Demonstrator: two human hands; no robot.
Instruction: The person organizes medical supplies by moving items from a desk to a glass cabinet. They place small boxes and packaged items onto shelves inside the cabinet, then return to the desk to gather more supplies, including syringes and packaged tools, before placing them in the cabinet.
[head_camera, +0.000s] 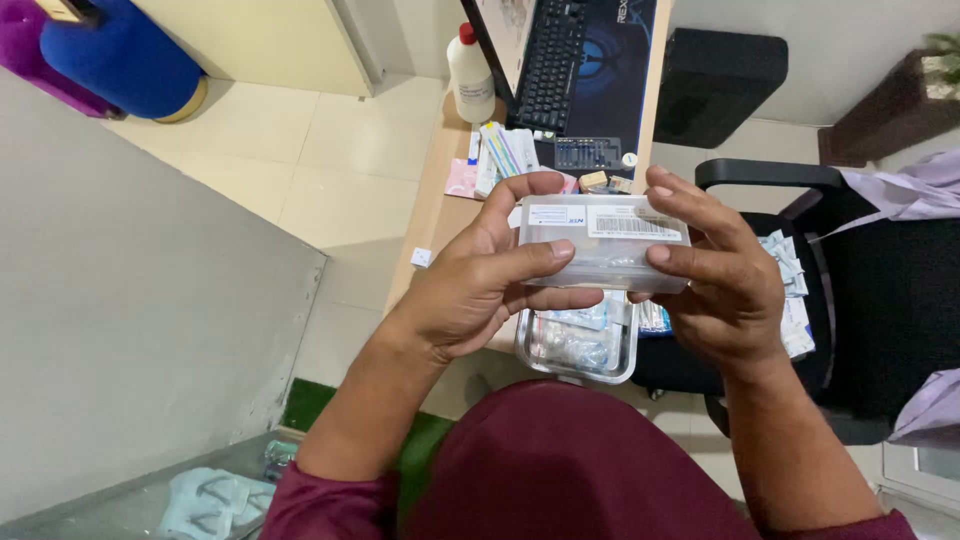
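Hands, left (470, 285) and right (725, 290), both grip a clear plastic box (603, 250), apparently above a steel tray (523, 352).

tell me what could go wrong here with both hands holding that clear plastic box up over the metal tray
1. The clear plastic box is pinched only at its ends by the left hand and right hand; if it slips, it could land on the metal tray.
2. That tray juts past the desk edge, so a knock might tip its packets to the floor.
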